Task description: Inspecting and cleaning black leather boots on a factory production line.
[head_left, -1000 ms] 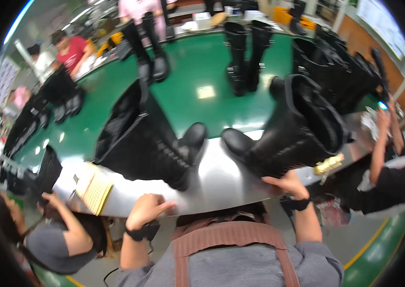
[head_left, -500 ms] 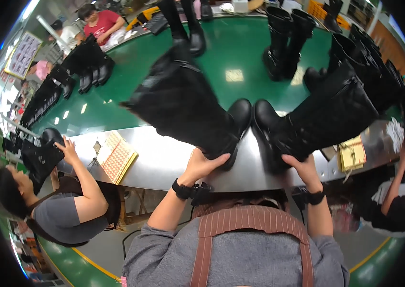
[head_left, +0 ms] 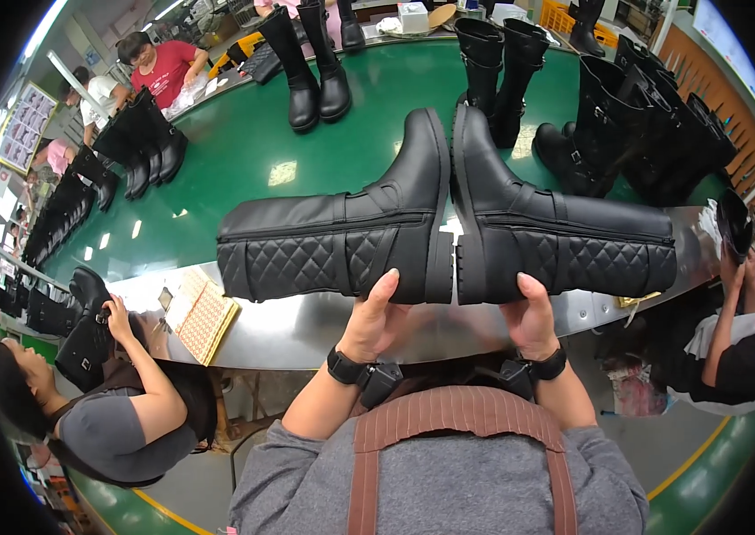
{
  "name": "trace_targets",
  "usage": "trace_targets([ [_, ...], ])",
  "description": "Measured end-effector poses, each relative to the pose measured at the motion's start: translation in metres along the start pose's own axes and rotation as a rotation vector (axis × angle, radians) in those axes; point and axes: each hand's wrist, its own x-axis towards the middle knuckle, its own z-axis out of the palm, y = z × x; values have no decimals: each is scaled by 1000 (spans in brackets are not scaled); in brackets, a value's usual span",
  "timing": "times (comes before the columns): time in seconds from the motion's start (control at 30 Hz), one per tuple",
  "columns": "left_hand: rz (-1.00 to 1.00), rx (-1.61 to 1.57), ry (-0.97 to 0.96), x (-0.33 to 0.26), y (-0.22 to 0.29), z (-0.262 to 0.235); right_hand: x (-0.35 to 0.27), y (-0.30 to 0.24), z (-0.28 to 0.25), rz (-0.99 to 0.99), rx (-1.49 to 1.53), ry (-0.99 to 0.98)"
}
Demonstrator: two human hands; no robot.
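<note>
Two tall black boots are held up sideways over the metal table edge, sole against sole. Their toes point away from me and their shafts spread outward. My left hand (head_left: 372, 325) grips the left boot (head_left: 328, 239) near the heel, thumb on the outer side. At the heel of the right boot (head_left: 569, 234), my right hand (head_left: 530, 323) has the same kind of hold. Both boots show a quilted panel, a long zip and straps round the ankle. Most of my fingers are hidden beneath the boots.
A green conveyor (head_left: 244, 178) runs behind the metal edge (head_left: 293, 332). On it stand a boot pair (head_left: 304, 80), another pair (head_left: 495, 76) and several boots (head_left: 605, 125) at right. Patterned yellow pads (head_left: 204, 314) lie left. Co-workers (head_left: 141, 406) handle boots on both sides.
Both boots have been tipped outward from a slanted stance to lying sideways, their soles brought together and zips turned into view. Standing boots on the conveyor have shifted left. The left co-worker's boot has lowered.
</note>
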Motion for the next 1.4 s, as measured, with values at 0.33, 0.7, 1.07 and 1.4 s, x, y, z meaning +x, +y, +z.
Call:
trace_targets([
  [0.33, -103, 69, 61, 2, 2, 3, 7, 9, -4, 73, 129, -152],
  [0.7, 306, 742, 183, 21, -28, -9, 23, 1, 22, -401, -1105, -252],
  [1.07, 620, 1420, -101, -2, -8, -14, 80, 25, 0, 48, -107, -169],
  [1.4, 280, 509, 15, 29, 8, -13, 91, 44, -59, 275, 252, -490],
])
